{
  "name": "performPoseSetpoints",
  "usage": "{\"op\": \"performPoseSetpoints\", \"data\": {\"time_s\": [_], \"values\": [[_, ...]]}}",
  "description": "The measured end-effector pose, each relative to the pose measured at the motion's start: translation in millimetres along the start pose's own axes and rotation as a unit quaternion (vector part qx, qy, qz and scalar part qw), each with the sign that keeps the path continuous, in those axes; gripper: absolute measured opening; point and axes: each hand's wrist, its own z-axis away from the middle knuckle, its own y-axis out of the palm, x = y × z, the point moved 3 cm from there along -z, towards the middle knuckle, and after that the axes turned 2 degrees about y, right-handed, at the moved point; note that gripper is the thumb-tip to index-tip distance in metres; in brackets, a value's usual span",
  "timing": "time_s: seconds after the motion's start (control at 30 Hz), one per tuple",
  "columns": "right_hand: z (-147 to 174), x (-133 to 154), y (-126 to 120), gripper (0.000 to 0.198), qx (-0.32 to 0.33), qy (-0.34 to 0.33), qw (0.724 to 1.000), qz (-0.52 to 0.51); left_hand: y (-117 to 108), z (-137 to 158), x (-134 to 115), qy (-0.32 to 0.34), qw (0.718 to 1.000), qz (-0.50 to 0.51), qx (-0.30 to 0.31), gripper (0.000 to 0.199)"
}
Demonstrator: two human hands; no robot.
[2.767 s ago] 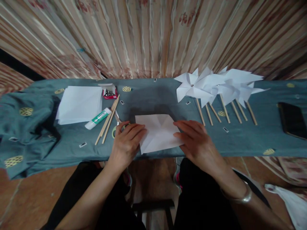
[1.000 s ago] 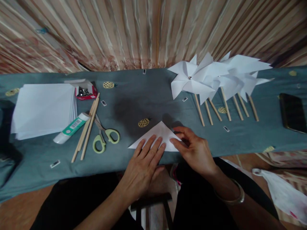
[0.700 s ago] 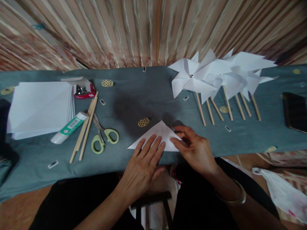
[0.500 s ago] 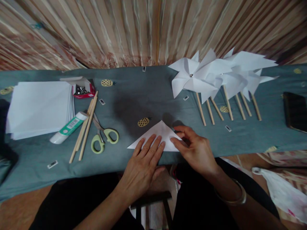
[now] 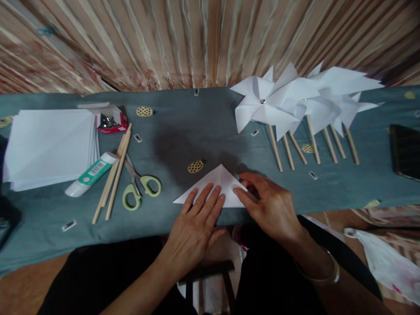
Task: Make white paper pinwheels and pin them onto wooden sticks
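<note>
A sheet of white paper (image 5: 220, 176), folded into a triangle, lies at the table's near edge with its peak pointing away from me. My left hand (image 5: 197, 218) rests flat on it, fingers outstretched and slightly apart. At the triangle's right corner, my right hand (image 5: 269, 203) pinches the paper between thumb and fingers. The palm side of both hands is hidden. Left of the triangle lie scissors (image 5: 134, 192) with green handles, partly beneath thin wooden sticks (image 5: 114, 181).
A glue stick (image 5: 92, 174) touches a stack of white paper (image 5: 49, 144). Behind the sticks stands an open red box (image 5: 113, 122) of metal pins. Several paper pinwheels (image 5: 278, 100) on sticks lie at the back right. A dark phone (image 5: 405, 151) is at the far right.
The view has shifted very slightly. Both hands stay in the same place on the folded paper, and nothing on the table has been moved.
</note>
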Motion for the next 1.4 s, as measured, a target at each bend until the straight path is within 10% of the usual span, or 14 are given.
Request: {"op": "performPoseSetpoints", "data": {"time_s": [0.33,1.4], "values": [[1,22,13,0.035,0.011,-0.189,0.971,0.146,0,-3,-1,-0.002,1.0,-0.014,0.002,0.058],[20,12,25,0.051,0.057,-0.101,0.982,0.148,6,-1,-4,-0.009,0.999,-0.035,0.041,0.062]]}}
